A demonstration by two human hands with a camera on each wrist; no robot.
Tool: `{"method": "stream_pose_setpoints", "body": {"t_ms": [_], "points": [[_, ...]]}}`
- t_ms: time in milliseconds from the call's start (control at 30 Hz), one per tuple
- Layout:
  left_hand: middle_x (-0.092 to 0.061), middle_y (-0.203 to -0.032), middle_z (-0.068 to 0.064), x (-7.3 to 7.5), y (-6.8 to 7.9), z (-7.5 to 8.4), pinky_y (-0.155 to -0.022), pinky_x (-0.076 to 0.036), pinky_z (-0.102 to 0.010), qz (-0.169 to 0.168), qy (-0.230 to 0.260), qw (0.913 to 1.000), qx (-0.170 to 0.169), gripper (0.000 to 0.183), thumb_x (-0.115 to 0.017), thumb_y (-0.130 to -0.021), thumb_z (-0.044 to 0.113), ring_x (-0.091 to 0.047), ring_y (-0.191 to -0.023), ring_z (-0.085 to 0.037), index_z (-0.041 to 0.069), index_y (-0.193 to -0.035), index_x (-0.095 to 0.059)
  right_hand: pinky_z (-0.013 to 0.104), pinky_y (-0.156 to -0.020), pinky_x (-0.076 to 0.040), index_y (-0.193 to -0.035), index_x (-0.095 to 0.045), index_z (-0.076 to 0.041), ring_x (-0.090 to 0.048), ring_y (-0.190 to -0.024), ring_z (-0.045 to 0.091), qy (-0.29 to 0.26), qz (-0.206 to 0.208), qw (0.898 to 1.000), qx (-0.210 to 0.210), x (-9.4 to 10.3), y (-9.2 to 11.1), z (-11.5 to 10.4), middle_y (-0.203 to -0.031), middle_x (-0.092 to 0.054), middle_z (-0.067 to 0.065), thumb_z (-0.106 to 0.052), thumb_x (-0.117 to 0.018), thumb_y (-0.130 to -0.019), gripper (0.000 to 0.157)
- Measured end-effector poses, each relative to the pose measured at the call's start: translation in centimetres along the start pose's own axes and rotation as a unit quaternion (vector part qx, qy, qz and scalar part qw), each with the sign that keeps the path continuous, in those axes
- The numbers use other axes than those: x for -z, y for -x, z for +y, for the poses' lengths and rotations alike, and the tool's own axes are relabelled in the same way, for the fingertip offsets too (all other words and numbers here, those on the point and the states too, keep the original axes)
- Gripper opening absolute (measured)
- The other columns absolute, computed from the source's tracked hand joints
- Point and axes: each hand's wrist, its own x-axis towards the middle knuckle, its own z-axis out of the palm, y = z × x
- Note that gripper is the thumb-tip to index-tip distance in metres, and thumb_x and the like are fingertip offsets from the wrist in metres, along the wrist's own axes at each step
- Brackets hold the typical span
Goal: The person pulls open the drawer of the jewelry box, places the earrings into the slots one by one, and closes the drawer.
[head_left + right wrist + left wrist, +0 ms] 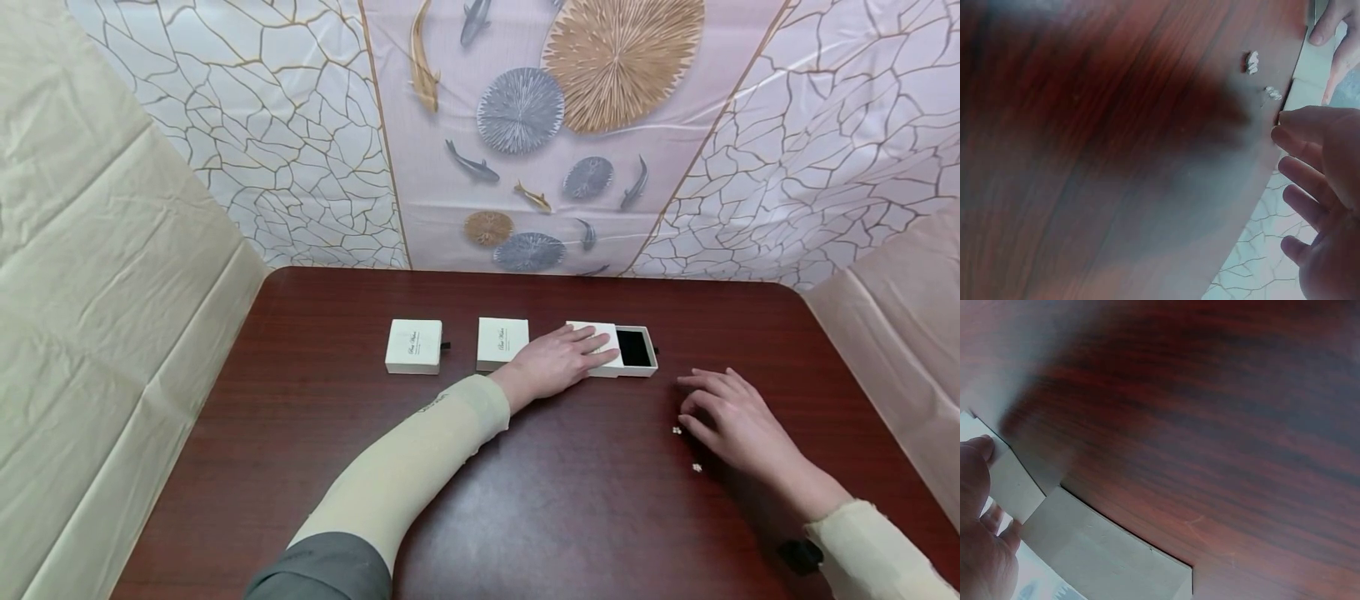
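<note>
My left hand [557, 363] rests on the white sleeve of the rightmost small drawer box [609, 373], fingers spread across its top. That box's drawer [636, 347] is slid partway out to the right and shows a black lining. My right hand [738, 421] hovers to the right of the box, fingers loosely bent, with nothing visible in them. Close to it on the table lie two tiny pale flower-like pieces, one piece [677, 430] by the thumb and another piece [697, 467] nearer me. In the right wrist view, both pieces [1252, 62] lie beyond the fingertips.
Two similar white boxes, a middle box [502, 342] and a left box [414, 347], stand in the same row, shut. A black tab [446, 346] sticks out of the left one. The dark red wooden table [525, 500] meets a patterned cloth [517, 167] at the back.
</note>
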Motion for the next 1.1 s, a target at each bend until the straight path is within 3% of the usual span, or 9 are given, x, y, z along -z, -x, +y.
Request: {"method": "stream_pose_setpoints", "body": {"t_ms": [233, 300, 433, 467, 500, 567, 633, 733, 1100], "points": [[-0.04, -0.171, -0.001, 0.2, 0.1, 0.0, -0.127, -0.036, -0.041, 0.003, -0.009, 1.0, -0.001, 0.053, -0.048, -0.115, 0.026, -0.035, -0.159, -0.021, 0.03, -0.167, -0.039, 0.044, -0.134, -0.013, -0.085, -0.073, -0.015, -0.06, -0.124, 0.045, 0.005, 0.005, 1.0, 0.027, 0.0, 0.6, -0.9, -0.12, -0.073, 0.018, -0.012, -0.088, -0.073, 0.019], [-0.039, -0.171, 0.0, 0.2, 0.1, 0.0, -0.127, -0.036, -0.041, 0.003, -0.01, 0.9999, -0.001, 0.053, -0.048, -0.115, 0.026, -0.035, -0.159, -0.021, 0.03, -0.167, -0.039, 0.041, -0.134, -0.011, -0.086, -0.074, -0.015, -0.06, -0.123, 0.045, 0.002, 0.009, 0.999, 0.036, -0.2, 0.8, -0.9, -0.119, -0.073, 0.018, -0.025, -0.083, -0.086, 0.013], [-0.039, -0.171, 0.0, 0.2, 0.2, 0.0, -0.127, -0.036, -0.041, 0.003, -0.01, 0.9999, -0.001, 0.053, -0.047, -0.115, 0.026, -0.035, -0.159, -0.021, 0.03, -0.168, -0.039, 0.036, -0.134, -0.009, -0.085, -0.074, -0.016, -0.06, -0.121, 0.045, -0.001, 0.022, 0.998, 0.056, -0.7, 1.0, -0.9, -0.117, -0.074, 0.017, -0.055, -0.049, -0.111, 0.053], [-0.039, -0.171, -0.001, 0.2, 0.2, 0.0, -0.127, -0.036, -0.041, 0.003, -0.01, 0.9999, -0.001, 0.053, -0.048, -0.115, 0.026, -0.035, -0.159, -0.021, 0.03, -0.167, -0.039, 0.035, -0.133, -0.009, -0.085, -0.074, -0.015, -0.061, -0.12, 0.045, -0.002, 0.026, 0.998, 0.06, -0.7, 1.0, -0.8, -0.116, -0.074, 0.017, -0.057, -0.042, -0.112, 0.059], [-0.039, -0.171, -0.001, 0.2, 0.2, 0.0, -0.127, -0.036, -0.041, 0.004, -0.01, 0.9999, -0.001, 0.053, -0.048, -0.115, 0.026, -0.035, -0.159, -0.021, 0.03, -0.167, -0.039, 0.034, -0.133, -0.009, -0.085, -0.074, -0.015, -0.061, -0.119, 0.045, -0.003, 0.028, 0.998, 0.063, -0.8, 0.9, -0.8, -0.116, -0.074, 0.017, -0.053, -0.046, -0.112, 0.055], [-0.04, -0.171, -0.001, 0.2, 0.2, 0.0, -0.127, -0.036, -0.041, 0.005, -0.009, 0.9999, -0.002, 0.053, -0.049, -0.115, 0.026, -0.036, -0.159, -0.021, 0.03, -0.167, -0.039, 0.033, -0.133, -0.009, -0.085, -0.074, -0.014, -0.061, -0.119, 0.045, -0.005, 0.03, 0.997, 0.069, -0.8, 0.8, -0.8, -0.115, -0.075, 0.017, -0.037, -0.065, -0.106, 0.033], [-0.04, -0.171, -0.001, 0.1, 0.2, 0.0, -0.127, -0.036, -0.041, 0.006, -0.008, 0.9999, -0.002, 0.054, -0.049, -0.115, 0.026, -0.036, -0.158, -0.021, 0.03, -0.167, -0.039, 0.033, -0.133, -0.009, -0.085, -0.074, -0.012, -0.062, -0.118, 0.045, -0.006, 0.031, 0.997, 0.072, -0.8, 0.7, -0.8, -0.115, -0.075, 0.017, -0.018, -0.078, -0.09, 0.008], [-0.04, -0.171, 0.0, 0.1, 0.2, 0.0, -0.127, -0.036, -0.04, 0.007, -0.008, 0.9999, -0.002, 0.054, -0.049, -0.115, 0.025, -0.036, -0.158, -0.021, 0.03, -0.167, -0.039, 0.032, -0.133, -0.009, -0.085, -0.074, -0.011, -0.063, -0.118, 0.044, -0.006, 0.03, 0.997, 0.074, -0.8, 0.5, -0.9, -0.115, -0.075, 0.017, -0.002, -0.083, -0.072, 0.019], [-0.039, -0.172, 0.0, 0.0, 0.2, 0.0, -0.127, -0.036, -0.04, 0.006, -0.013, 0.9999, -0.002, 0.054, -0.048, -0.115, 0.025, -0.035, -0.159, -0.02, 0.031, -0.168, -0.038, 0.032, -0.132, -0.012, -0.087, -0.074, -0.011, -0.064, -0.118, 0.045, -0.02, 0.029, 0.998, 0.055, -0.9, -0.1, -0.9, -0.115, -0.075, 0.018, 0.003, -0.086, -0.072, 0.023]]}}
